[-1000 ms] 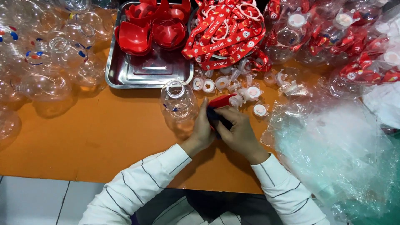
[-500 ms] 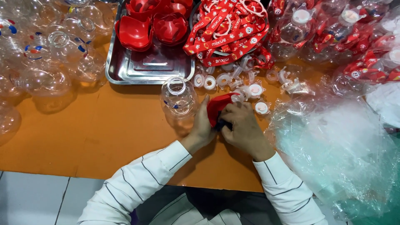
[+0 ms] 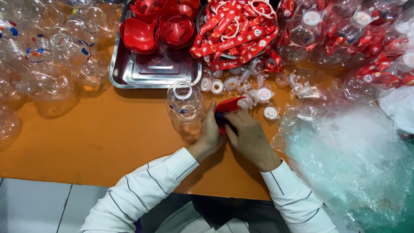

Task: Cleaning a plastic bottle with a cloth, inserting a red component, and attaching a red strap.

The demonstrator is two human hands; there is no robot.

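Both my hands meet over the orange table [image 3: 99,138] on a small red plastic part [image 3: 228,105]. My left hand [image 3: 210,133] grips its left side and my right hand [image 3: 246,133] presses on it from the right; most of the part is hidden under my fingers. A clear round bottle [image 3: 185,103] with an open neck stands just left of my left hand, touching or nearly touching it. Small white caps and rings [image 3: 258,92] lie scattered just beyond my fingers.
A steel tray [image 3: 151,73] at the back holds several red plastic shells [image 3: 140,34]. Red printed straps [image 3: 235,30] pile beside it. Clear empty bottles [image 3: 47,56] crowd the left. Capped, strapped bottles [image 3: 345,30] sit back right. Crumpled clear plastic bags [image 3: 345,151] cover the right.
My hands have turned the red part between them, so more of its red face shows above my fingers. The bottle and the rest have stayed put.
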